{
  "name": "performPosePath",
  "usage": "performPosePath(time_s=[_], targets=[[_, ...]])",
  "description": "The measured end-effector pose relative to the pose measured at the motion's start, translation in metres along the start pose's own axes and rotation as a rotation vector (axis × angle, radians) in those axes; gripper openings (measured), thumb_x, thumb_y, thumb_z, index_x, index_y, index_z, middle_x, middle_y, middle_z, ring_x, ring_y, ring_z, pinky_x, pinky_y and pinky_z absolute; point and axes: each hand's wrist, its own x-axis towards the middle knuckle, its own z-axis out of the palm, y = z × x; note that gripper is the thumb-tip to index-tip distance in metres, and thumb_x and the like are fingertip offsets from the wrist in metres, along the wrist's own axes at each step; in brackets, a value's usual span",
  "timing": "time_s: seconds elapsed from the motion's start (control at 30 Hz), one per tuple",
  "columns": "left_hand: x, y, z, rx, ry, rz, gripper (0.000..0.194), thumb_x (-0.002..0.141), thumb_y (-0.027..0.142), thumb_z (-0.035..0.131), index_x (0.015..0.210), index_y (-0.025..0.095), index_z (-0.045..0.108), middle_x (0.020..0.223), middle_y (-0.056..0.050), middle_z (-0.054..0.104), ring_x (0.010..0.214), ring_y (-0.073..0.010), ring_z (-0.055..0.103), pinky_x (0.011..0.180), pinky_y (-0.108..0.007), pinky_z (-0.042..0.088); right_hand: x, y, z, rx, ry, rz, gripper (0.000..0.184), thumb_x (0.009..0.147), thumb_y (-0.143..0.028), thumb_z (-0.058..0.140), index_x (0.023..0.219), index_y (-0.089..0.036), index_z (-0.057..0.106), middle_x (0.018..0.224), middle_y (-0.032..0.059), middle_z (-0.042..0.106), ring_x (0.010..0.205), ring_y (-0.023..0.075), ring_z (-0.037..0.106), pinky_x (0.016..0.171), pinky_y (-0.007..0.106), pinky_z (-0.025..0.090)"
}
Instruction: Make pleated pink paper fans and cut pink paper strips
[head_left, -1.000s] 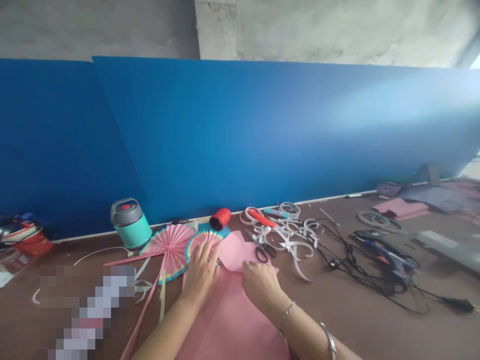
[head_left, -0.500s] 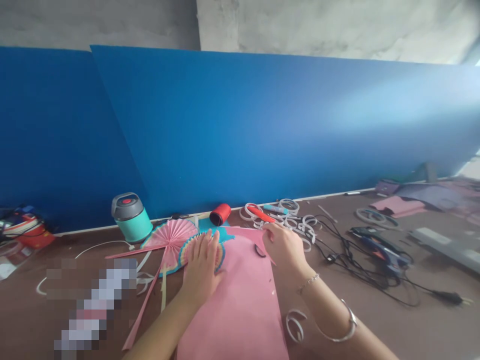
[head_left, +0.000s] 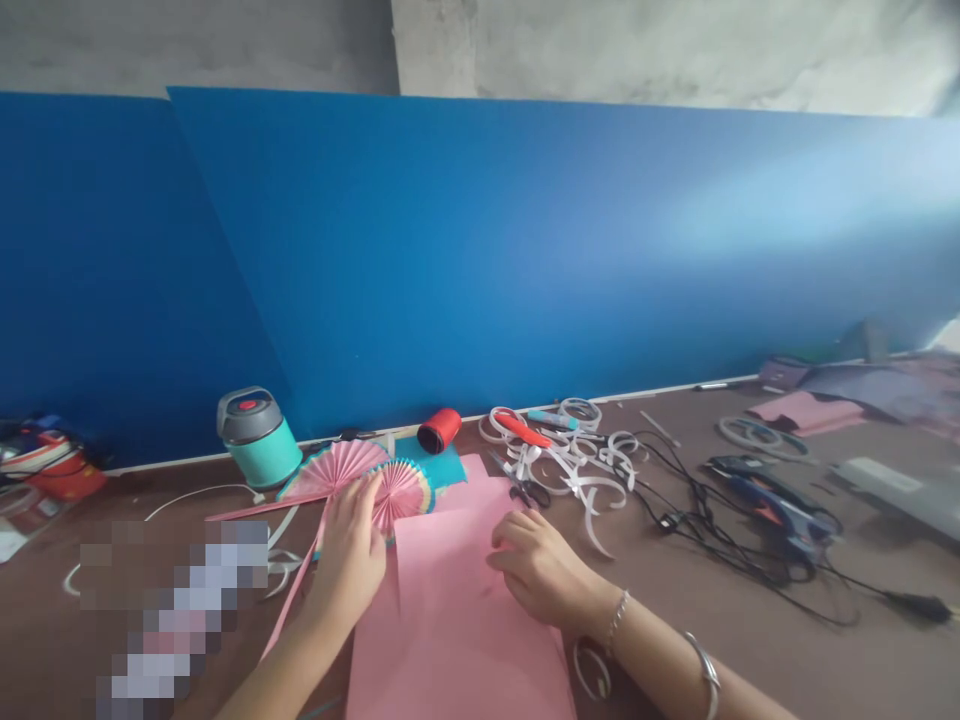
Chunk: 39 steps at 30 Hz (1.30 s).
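Pink paper sheets [head_left: 457, 670] lie in front of me, one smaller piece [head_left: 442, 550] on top of the others. My right hand [head_left: 540, 565], fingers bent in a pinch, grips the right side of this piece. My left hand [head_left: 352, 555] rests at the edge of a round pleated paper fan [head_left: 397, 490], fingers stretched out and holding nothing. Behind it a larger pink pleated fan [head_left: 341, 465] with a blue rim is spread. Dark-handled scissors [head_left: 529, 492] lie just beyond my right hand. Teal paper [head_left: 442, 460] sits under the sheets' far end.
A red spool [head_left: 439, 430] and a teal lidded flask [head_left: 262, 450] stand by the blue partition [head_left: 480, 250]. White strip coils [head_left: 592, 460] and an orange-red tool [head_left: 523, 429] lie behind the scissors. Black cables [head_left: 720, 540] and a glue gun [head_left: 780, 510] are at right.
My right hand has come nearer with the pink piece, which now lies on the sheets; the scissors show more fully. My left hand has slid left and nearer, uncovering the round fan.
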Motion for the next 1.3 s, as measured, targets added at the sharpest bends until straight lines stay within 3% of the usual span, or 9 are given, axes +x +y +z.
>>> performPosePath(time_s=[0.07,0.13,0.2,0.3,0.43,0.67,0.87,1.3], targets=[[-0.015,0.013,-0.013,-0.103,-0.081,0.118,0.049,0.081,0.009,0.041,0.129,0.023,0.045,0.127,-0.009,0.055,0.122,-0.0242,0.048,0.102,-0.044,0.039,-0.002,0.002,0.003,0.025,-0.056,0.035,0.026,0.072,-0.006,0.050,0.080,-0.021,0.070,0.090,0.0050,0.063,0.084,0.0190,0.052,0.076,0.032,0.038],[-0.029,0.028,-0.018,-0.165,-0.277,0.251,0.042,0.079,0.021,0.056,0.120,0.025,0.053,0.117,-0.007,0.062,0.110,-0.0246,0.056,0.095,-0.040,0.047,-0.001,0.003,0.004,0.059,-0.101,0.037,0.028,0.071,-0.005,0.050,0.081,-0.020,0.070,0.089,0.0049,0.062,0.082,0.0181,0.052,0.074,0.029,0.039],[-0.039,0.039,-0.016,-0.196,-0.397,0.210,0.040,0.074,0.023,0.065,0.113,0.023,0.058,0.110,-0.007,0.066,0.102,-0.0245,0.060,0.088,-0.038,0.051,-0.001,0.004,0.004,0.099,-0.110,0.024,0.030,0.072,-0.004,0.048,0.084,-0.020,0.070,0.088,0.0046,0.062,0.081,0.0170,0.053,0.074,0.027,0.040],[-0.046,0.044,-0.009,-0.227,-0.465,0.139,0.030,0.075,0.025,0.067,0.105,0.022,0.061,0.103,-0.006,0.067,0.097,-0.0231,0.062,0.084,-0.036,0.052,-0.001,0.003,0.002,0.156,-0.092,0.020,0.030,0.077,-0.005,0.047,0.086,-0.021,0.070,0.090,0.0040,0.063,0.084,0.0161,0.054,0.076,0.026,0.040],[-0.049,0.039,-0.007,-0.224,-0.447,0.148,0.014,0.079,0.014,0.061,0.091,0.021,0.064,0.099,-0.004,0.068,0.092,-0.0206,0.063,0.080,-0.033,0.052,-0.002,0.004,0.000,0.223,-0.075,0.040,0.023,0.078,-0.007,0.049,0.082,-0.021,0.068,0.088,0.0036,0.064,0.084,0.0163,0.055,0.076,0.026,0.041],[-0.048,0.038,-0.011,-0.245,-0.459,0.126,0.015,0.078,0.016,0.063,0.091,0.022,0.063,0.101,-0.004,0.066,0.092,-0.0208,0.062,0.081,-0.034,0.051,-0.003,0.007,0.005,0.299,-0.033,0.067,0.015,0.067,-0.002,0.054,0.067,-0.018,0.056,0.083,0.0030,0.060,0.079,0.0156,0.054,0.073,0.026,0.042],[-0.048,0.035,-0.008,-0.300,-0.460,0.069,0.011,0.080,0.010,0.058,0.079,0.021,0.060,0.094,-0.003,0.065,0.091,-0.0191,0.060,0.082,-0.033,0.048,-0.002,0.009,0.010,0.325,-0.033,0.152,0.017,0.070,-0.003,0.056,0.060,-0.017,0.052,0.085,0.0027,0.055,0.077,0.0137,0.052,0.071,0.025,0.042],[-0.044,0.037,-0.005,-0.181,-0.428,-0.031,0.013,0.077,0.011,0.049,0.071,0.020,0.055,0.093,-0.005,0.059,0.091,-0.0233,0.055,0.080,-0.039,0.044,-0.002,0.019,0.012,0.271,-0.052,0.264,0.022,0.074,-0.010,0.057,0.056,-0.017,0.048,0.078,0.0010,0.052,0.078,0.0149,0.052,0.092,0.037,0.039]])
